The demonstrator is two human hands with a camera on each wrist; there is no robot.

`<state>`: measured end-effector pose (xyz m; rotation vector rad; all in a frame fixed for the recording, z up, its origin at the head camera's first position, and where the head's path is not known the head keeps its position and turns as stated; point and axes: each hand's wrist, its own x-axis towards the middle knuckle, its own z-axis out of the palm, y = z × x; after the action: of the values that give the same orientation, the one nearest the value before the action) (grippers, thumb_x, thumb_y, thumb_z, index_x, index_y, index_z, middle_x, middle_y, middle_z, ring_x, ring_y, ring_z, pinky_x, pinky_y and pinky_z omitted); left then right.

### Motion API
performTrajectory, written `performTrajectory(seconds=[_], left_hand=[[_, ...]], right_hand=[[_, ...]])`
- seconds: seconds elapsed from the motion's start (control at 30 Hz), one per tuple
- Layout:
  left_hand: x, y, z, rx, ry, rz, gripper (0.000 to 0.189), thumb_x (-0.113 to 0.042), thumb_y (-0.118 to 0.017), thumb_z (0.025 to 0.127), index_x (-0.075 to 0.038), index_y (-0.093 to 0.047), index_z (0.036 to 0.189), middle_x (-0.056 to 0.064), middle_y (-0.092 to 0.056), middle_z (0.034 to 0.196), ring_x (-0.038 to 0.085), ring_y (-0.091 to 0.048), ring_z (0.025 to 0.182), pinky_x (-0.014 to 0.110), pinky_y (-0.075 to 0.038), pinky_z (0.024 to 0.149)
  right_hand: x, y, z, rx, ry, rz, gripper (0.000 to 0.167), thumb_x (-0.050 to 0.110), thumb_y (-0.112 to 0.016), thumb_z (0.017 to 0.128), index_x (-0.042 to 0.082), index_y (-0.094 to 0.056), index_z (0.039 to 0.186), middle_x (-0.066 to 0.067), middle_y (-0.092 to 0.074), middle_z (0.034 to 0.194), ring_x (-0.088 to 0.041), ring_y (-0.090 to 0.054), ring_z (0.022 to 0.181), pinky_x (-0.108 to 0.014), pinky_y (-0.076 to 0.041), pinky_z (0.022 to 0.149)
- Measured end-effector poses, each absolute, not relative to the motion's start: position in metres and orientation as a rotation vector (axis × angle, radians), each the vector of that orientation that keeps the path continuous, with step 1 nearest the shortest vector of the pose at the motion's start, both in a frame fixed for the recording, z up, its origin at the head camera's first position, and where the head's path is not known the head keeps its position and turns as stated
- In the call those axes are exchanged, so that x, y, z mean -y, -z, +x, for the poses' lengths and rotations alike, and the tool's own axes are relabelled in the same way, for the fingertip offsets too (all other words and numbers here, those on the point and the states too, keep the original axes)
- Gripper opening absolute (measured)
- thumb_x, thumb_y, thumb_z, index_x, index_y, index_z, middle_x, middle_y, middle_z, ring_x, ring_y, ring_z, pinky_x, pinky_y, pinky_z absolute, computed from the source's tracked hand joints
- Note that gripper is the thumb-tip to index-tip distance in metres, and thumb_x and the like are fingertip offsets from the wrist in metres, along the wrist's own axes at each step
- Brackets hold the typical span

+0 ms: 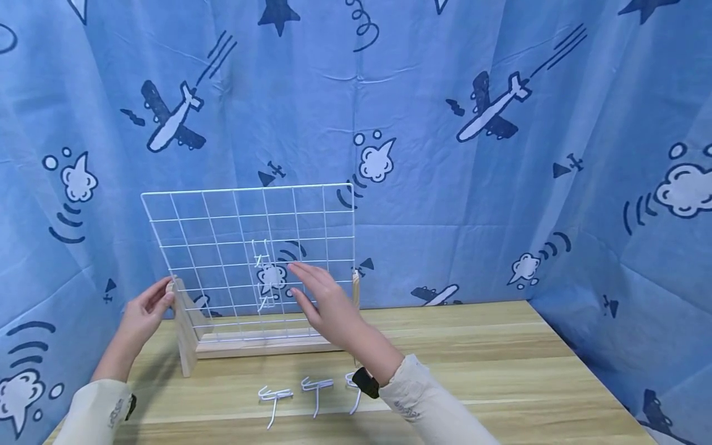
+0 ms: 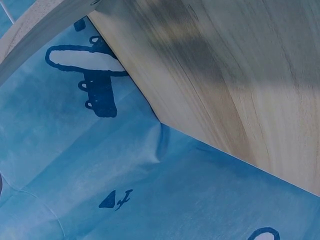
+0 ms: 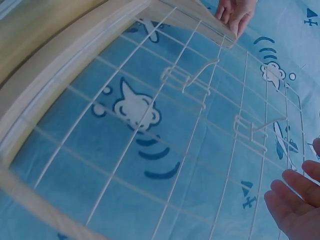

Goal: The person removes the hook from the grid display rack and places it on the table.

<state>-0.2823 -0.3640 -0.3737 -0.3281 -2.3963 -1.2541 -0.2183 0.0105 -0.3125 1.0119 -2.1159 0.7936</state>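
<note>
A white wire grid panel (image 1: 225,247) stands upright in a wooden stand (image 1: 267,346). My left hand (image 1: 143,312) holds the top of the stand's left upright (image 1: 182,327) between thumb and fingers. In front of the grid is my right hand (image 1: 330,306), its fingers extended and nothing in them. Two white hooks hang on the grid, an upper hook (image 1: 259,258) and a lower hook (image 1: 264,301), one below the other. The right wrist view shows both hooks (image 3: 187,80) and the right hand's spread fingers (image 3: 290,195) near the panel.
Three more white hooks lie on the wooden table (image 1: 473,371) before the stand: a left hook (image 1: 274,398), a middle hook (image 1: 317,389) and a right one (image 1: 356,402) partly behind the right wrist's black strap. A blue printed curtain (image 1: 423,204) encloses the back and sides.
</note>
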Motion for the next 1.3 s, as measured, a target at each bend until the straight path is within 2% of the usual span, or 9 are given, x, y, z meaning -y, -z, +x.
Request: performTrajectory(seconds=[0.47,0.77,1.3], left_hand=[[0.362,0.373,-0.279,2.447,1.253,-0.272,0.059,-0.034,-0.041,0.103,0.003,-0.029,0.148,0.033,-0.036,0.143,-0.017,-0.038,0.107,-0.001,-0.036,0.085],[0.360,0.373,-0.279,2.405,1.253,-0.308,0.057,-0.031,-0.043,0.103,0.007,-0.032,0.145,0.037,-0.037,0.140,-0.024,-0.036,0.098,-0.001,-0.037,0.083],[0.361,0.373,-0.279,2.443,1.279,-0.273,0.059,-0.034,-0.042,0.103,0.003,-0.028,0.148,0.033,-0.035,0.144,-0.020,-0.038,0.105,0.000,-0.037,0.085]], right_hand=[[0.023,0.315,-0.227,2.200,-0.903,0.941,0.045,0.015,-0.056,0.098,0.002,-0.046,0.141,-0.013,-0.049,0.141,-0.027,-0.044,0.131,-0.034,-0.037,0.110],[0.042,0.321,-0.238,2.103,-1.054,0.848,0.045,0.015,-0.059,0.097,0.001,-0.048,0.138,-0.015,-0.050,0.140,-0.028,-0.044,0.131,-0.035,-0.037,0.109],[0.071,0.324,-0.246,2.060,-1.096,0.716,0.042,0.015,-0.058,0.097,-0.002,-0.050,0.135,-0.019,-0.053,0.136,-0.027,-0.047,0.128,-0.032,-0.040,0.107]])
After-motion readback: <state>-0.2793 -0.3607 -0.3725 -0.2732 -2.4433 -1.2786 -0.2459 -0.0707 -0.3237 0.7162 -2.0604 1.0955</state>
